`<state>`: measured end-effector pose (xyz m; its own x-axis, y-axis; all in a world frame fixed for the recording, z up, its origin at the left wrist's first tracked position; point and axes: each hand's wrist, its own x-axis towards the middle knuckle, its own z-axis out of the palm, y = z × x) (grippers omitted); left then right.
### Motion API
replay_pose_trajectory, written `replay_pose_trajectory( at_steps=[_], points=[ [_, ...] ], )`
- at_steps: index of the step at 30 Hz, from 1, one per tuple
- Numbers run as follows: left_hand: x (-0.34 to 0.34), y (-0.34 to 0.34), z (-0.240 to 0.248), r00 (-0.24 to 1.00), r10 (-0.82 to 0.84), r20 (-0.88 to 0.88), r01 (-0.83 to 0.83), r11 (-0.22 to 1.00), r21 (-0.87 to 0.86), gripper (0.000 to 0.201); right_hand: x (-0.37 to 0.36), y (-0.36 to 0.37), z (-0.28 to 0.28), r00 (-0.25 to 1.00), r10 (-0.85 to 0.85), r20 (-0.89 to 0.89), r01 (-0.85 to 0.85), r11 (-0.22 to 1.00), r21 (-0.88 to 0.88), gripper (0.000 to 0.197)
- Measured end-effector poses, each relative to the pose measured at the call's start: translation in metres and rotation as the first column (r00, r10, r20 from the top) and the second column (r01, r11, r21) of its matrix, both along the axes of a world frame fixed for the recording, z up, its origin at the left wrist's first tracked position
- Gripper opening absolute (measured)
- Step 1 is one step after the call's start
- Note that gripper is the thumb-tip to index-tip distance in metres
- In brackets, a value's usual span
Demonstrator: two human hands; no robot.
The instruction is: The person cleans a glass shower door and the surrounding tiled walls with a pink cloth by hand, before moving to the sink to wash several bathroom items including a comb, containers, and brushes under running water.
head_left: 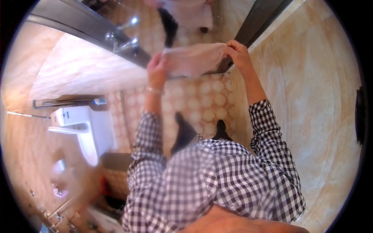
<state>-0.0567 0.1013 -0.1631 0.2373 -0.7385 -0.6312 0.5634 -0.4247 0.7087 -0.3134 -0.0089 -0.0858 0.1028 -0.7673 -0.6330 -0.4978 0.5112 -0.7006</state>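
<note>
A pale pink cloth (196, 60) is stretched out in front of me, held up between both hands against a dark reflective glass panel (149, 23). My left hand (157, 72) is closed on the cloth's left end, somewhat blurred. At the upper right corner, my right hand (237, 54) pinches the cloth between thumb and fingers. The middle of the cloth sags a little between the two grips. A blurred reflection of the cloth shows in the glass above.
Dark door frame bars with a metal handle (112, 37) stand beside the glass. To the left is a white toilet (91, 143) with its lid raised. Marbled wall tiles (307, 116) rise close on the right. Patterned tiles (194, 93) cover the floor.
</note>
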Motion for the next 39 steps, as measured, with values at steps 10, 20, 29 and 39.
replay_pose_trajectory(
  at_steps=[10,20,29,39],
  points=[
    [-0.018,0.027,0.011,0.455,-0.292,0.841,0.471,0.881,0.051,0.048,0.075,-0.009,0.057,0.963,0.242,0.119,-0.205,0.943,-0.263,0.009],
    [-0.065,0.051,0.058,0.767,-0.392,0.507,0.472,0.881,-0.032,0.018,0.027,0.021,0.054,0.994,0.061,-0.094,-0.082,0.965,-0.248,0.009],
    [-0.097,0.021,0.022,0.948,-0.316,0.032,0.318,0.946,-0.061,0.019,0.036,0.123,0.018,0.746,-0.522,0.413,0.203,0.769,0.606,0.04],
    [-0.015,-0.008,0.13,0.666,0.121,0.736,0.277,0.876,-0.395,0.034,0.097,-0.071,0.106,0.625,-0.136,0.769,0.395,0.904,-0.161,0.04]
  ],
)
